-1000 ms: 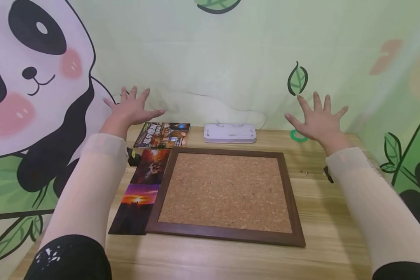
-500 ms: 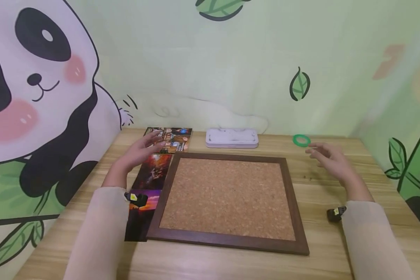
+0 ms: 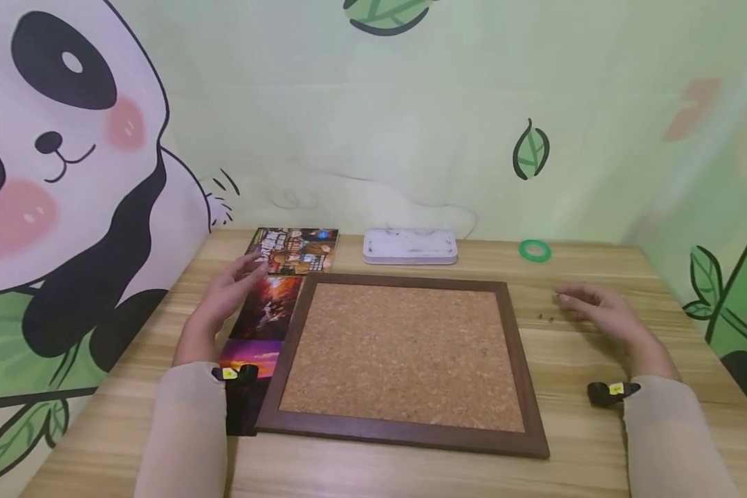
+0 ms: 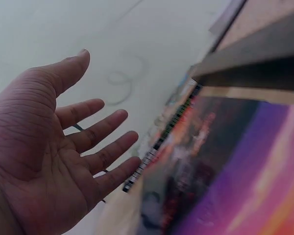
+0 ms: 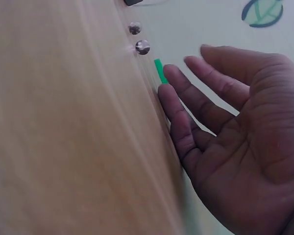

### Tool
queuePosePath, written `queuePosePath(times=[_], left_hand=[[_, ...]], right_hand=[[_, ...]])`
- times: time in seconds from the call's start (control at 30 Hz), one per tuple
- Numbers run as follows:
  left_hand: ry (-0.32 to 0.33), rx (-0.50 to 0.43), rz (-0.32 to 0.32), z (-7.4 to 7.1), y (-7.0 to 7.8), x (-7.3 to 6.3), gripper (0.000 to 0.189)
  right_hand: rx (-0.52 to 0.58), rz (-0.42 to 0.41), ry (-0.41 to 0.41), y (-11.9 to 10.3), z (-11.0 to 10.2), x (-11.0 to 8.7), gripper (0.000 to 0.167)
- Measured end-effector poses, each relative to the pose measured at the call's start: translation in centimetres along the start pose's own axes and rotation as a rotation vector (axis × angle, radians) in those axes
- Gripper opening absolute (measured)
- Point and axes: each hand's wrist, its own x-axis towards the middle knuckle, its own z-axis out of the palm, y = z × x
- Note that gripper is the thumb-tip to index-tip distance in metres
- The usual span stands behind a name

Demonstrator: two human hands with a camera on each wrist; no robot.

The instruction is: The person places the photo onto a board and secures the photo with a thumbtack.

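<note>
My left hand [image 3: 219,299] hovers over the left edge of two photo prints, its fingers spread and nothing in them. One print [image 3: 266,308] shows a dark reddish scene; the sunset print [image 3: 249,360] lies nearer me, partly hidden by my wrist. Right of them lies a cork board [image 3: 404,353] in a dark wooden frame. My right hand [image 3: 606,318] hangs low at the table's right side, fingers loosely bent around nothing. Just left of its fingertips lie two small shiny round-headed pieces [image 5: 142,47], perhaps pushpins, not touched by the hand.
At the back stand a comic-style book [image 3: 299,249], a white flat tin [image 3: 410,247] and a green tape ring [image 3: 535,250]. A wall with a panda drawing [image 3: 87,138] rises behind and left of the wooden table [image 3: 373,477].
Both hands have come down and back toward me from a raised, wide-spread pose; their fingers have relaxed. The board, prints, book, tin and ring lie as before.
</note>
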Motion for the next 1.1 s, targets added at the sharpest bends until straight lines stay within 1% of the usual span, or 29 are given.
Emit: queuePosePath(times=[0.07, 0.23, 0.3, 0.33, 0.4, 0.47, 0.53, 0.57, 0.67, 0.73, 0.77, 0.87, 0.97, 1.07, 1.1], left_hand=[[0.009, 0.002, -0.007, 0.2, -0.3, 0.0, 0.087], [0.058, 0.005, 0.015, 0.5, -1.1, 0.2, 0.082], [0.066, 0.016, -0.006, 0.4, -1.5, 0.1, 0.080], [0.074, 0.042, -0.020, 0.3, -1.7, 0.1, 0.080], [0.103, 0.124, -0.046, 0.2, -2.3, 0.1, 0.080], [0.133, 0.225, -0.061, 0.1, -2.9, 0.0, 0.081], [0.159, 0.330, -0.080, 0.0, -3.5, 0.0, 0.087], [0.162, 0.361, -0.096, 0.0, -3.8, -0.1, 0.091], [0.144, 0.424, -0.142, -0.1, -4.3, -0.4, 0.103], [0.134, 0.460, -0.167, -0.1, -4.3, -0.6, 0.105], [0.130, 0.481, -0.173, -0.1, -4.3, -0.7, 0.104], [0.124, 0.516, -0.177, -0.1, -3.8, -0.5, 0.089], [0.122, 0.501, -0.179, 0.1, -3.3, 0.0, 0.073], [0.137, 0.455, -0.158, 0.3, -2.9, 0.7, 0.060], [0.141, 0.425, -0.152, 0.4, -2.9, 0.8, 0.056]], right_hand=[[-0.017, -0.002, -0.002, 0.4, 0.0, 0.1, 0.052], [0.008, -0.036, -0.022, 1.0, 0.0, 0.2, 0.044], [0.029, -0.039, -0.039, 1.1, 0.0, 0.2, 0.043], [0.025, -0.038, -0.045, 1.1, 0.0, 0.3, 0.043], [0.015, -0.033, -0.051, 1.2, 0.0, 0.3, 0.042], [-0.010, -0.031, -0.052, 1.2, 0.1, 0.2, 0.041], [-0.048, -0.042, -0.044, 1.3, 0.3, 0.1, 0.039], [-0.061, -0.050, -0.040, 1.4, 0.4, 0.1, 0.038], [-0.090, -0.085, -0.041, 1.7, 1.0, -0.1, 0.035], [-0.091, -0.107, -0.044, 1.9, 1.4, -0.1, 0.033], [-0.089, -0.112, -0.046, 2.0, 1.5, -0.1, 0.032], [-0.081, -0.120, -0.049, 2.2, 1.9, -0.1, 0.029], [-0.057, -0.118, -0.049, 2.2, 1.8, -0.1, 0.026], [-0.048, -0.133, -0.036, 2.2, 1.4, 0.2, 0.023], [-0.049, -0.140, -0.037, 2.2, 1.2, 0.4, 0.022]])
